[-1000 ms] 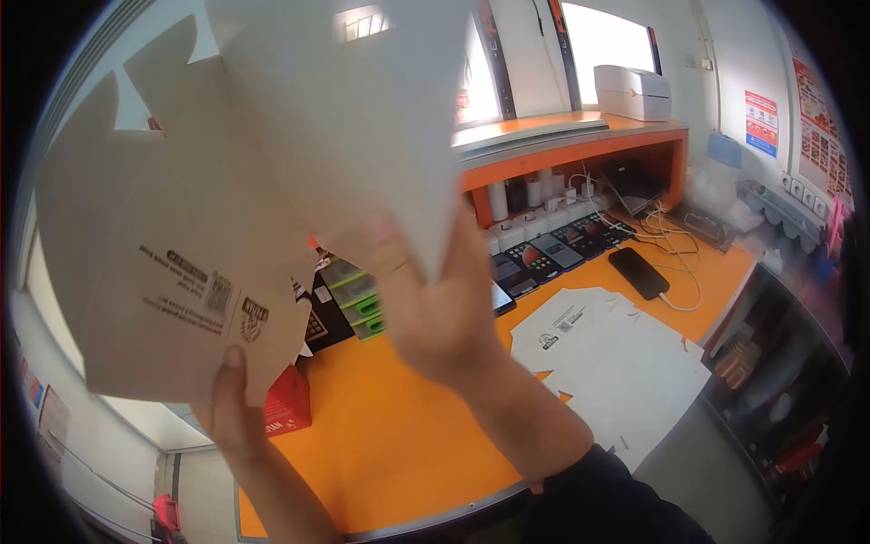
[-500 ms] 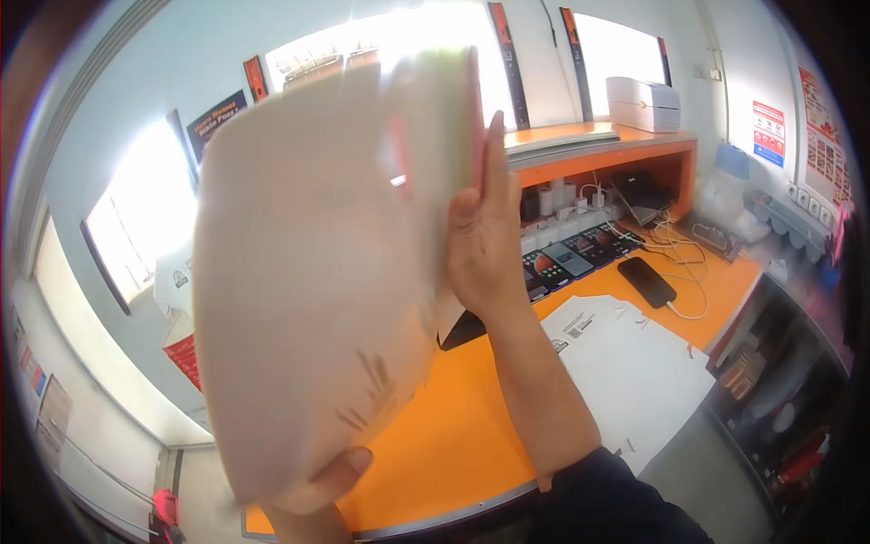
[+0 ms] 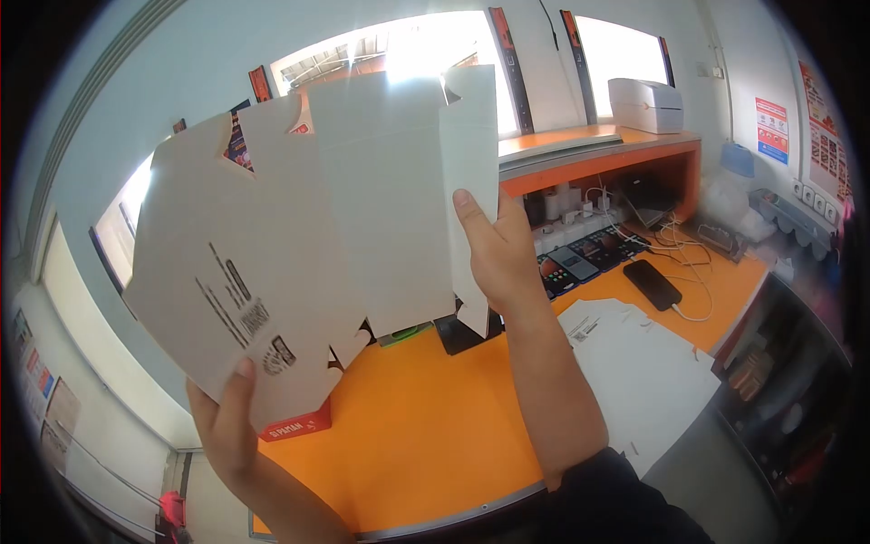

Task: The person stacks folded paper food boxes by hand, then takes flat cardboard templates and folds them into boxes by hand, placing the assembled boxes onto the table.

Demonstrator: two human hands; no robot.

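Observation:
A large unfolded cardboard sheet (image 3: 381, 208) with cut flaps and creases hangs upright above the orange table (image 3: 435, 426). Black print and a logo show on its lower left part. My left hand (image 3: 231, 422) grips the sheet's lower left edge, thumb on the near face. My right hand (image 3: 498, 249) grips its right edge, thumb also in front; the fingers behind the sheet are hidden. Another white cardboard sheet (image 3: 643, 381) lies flat at the table's right side, beside my right forearm.
A red box (image 3: 304, 426) stands behind the held sheet. Toward the back right are a black phone (image 3: 652, 285) on a cable, several phones in a row, chargers, and an orange shelf (image 3: 693, 172) bearing a white printer (image 3: 645, 106).
The held cardboard has swung round and spread out flat, its printed area now readable as marks at the left. My right hand has moved right and down; my left hand has shifted left and up since half a second ago.

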